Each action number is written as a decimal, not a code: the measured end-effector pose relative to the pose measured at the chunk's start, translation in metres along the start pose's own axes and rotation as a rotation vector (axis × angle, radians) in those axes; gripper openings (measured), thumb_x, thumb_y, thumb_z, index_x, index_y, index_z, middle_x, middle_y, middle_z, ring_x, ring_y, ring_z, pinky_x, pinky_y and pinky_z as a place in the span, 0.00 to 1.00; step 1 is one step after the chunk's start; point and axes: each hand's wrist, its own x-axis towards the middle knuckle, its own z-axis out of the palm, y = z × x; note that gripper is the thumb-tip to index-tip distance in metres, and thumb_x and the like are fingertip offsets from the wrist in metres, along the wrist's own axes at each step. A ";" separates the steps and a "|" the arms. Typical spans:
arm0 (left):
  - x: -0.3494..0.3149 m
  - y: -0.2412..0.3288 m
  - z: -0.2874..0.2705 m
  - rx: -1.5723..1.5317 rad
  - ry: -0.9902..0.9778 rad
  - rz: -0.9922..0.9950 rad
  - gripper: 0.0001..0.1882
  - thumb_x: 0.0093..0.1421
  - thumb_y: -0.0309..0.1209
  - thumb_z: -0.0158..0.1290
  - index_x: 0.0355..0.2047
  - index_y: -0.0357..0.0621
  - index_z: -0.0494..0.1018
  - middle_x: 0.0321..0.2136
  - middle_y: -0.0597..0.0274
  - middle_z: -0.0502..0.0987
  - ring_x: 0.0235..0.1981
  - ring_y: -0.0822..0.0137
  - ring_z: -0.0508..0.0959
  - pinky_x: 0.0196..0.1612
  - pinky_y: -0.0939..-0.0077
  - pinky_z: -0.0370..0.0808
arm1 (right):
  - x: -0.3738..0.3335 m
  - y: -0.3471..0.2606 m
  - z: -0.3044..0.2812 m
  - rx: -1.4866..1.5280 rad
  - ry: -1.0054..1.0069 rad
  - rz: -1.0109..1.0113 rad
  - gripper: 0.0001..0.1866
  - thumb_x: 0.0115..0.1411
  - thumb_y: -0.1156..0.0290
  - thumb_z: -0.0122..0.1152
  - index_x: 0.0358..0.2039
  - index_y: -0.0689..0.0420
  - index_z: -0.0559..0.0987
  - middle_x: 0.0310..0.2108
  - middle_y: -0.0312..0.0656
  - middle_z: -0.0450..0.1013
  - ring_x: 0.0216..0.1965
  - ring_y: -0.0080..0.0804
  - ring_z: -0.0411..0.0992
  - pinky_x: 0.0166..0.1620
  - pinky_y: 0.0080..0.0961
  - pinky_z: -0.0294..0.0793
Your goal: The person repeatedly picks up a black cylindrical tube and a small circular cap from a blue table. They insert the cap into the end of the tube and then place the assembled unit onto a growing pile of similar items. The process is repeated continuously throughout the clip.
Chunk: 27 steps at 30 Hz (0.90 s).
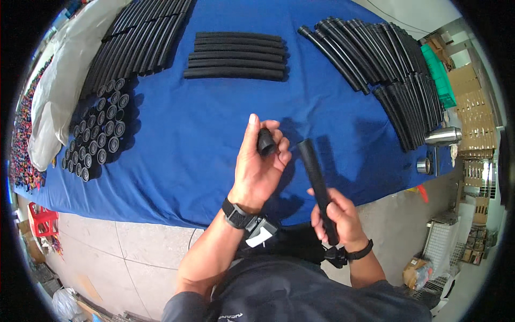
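My left hand (256,163) is raised palm up over the front of the table, its fingers curled round a short black cylindrical cap (265,143) with its hollow end showing. To its right, my right hand (339,217) grips a black tube (317,188) by the lower part. The tube slants up and to the left, its upper end near my left fingers but apart from the cap. At the left of the table stand several round black caps (102,126) in a cluster. Several black foam-like tubes (236,56) lie side by side at the far middle.
A blue cloth (177,155) covers the table. Rows of black tubes lie at the far left (142,37) and right (370,51). A steel flask (443,136) and a green bin (437,75) are at the right edge. A red stool (44,220) stands on the floor at left.
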 end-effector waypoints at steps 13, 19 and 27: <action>-0.008 -0.003 0.014 -0.041 -0.050 0.015 0.22 0.71 0.54 0.50 0.34 0.49 0.72 0.28 0.65 0.71 0.27 0.68 0.72 0.33 0.71 0.74 | 0.011 0.016 0.025 0.198 -0.157 0.101 0.29 0.76 0.53 0.47 0.67 0.61 0.63 0.31 0.41 0.73 0.18 0.25 0.72 0.17 0.18 0.69; -0.012 -0.005 0.005 0.228 0.041 0.131 0.20 0.74 0.51 0.47 0.32 0.50 0.71 0.23 0.66 0.70 0.20 0.69 0.72 0.25 0.73 0.72 | 0.006 0.016 0.029 0.005 -0.094 0.124 0.25 0.77 0.57 0.46 0.65 0.60 0.64 0.30 0.37 0.71 0.17 0.20 0.68 0.17 0.18 0.68; -0.015 -0.009 0.010 0.377 0.076 0.224 0.19 0.74 0.47 0.47 0.31 0.47 0.70 0.22 0.65 0.70 0.17 0.68 0.72 0.20 0.71 0.71 | 0.002 0.016 0.034 -0.148 -0.045 0.080 0.23 0.77 0.58 0.47 0.65 0.59 0.65 0.28 0.35 0.69 0.16 0.18 0.66 0.17 0.18 0.67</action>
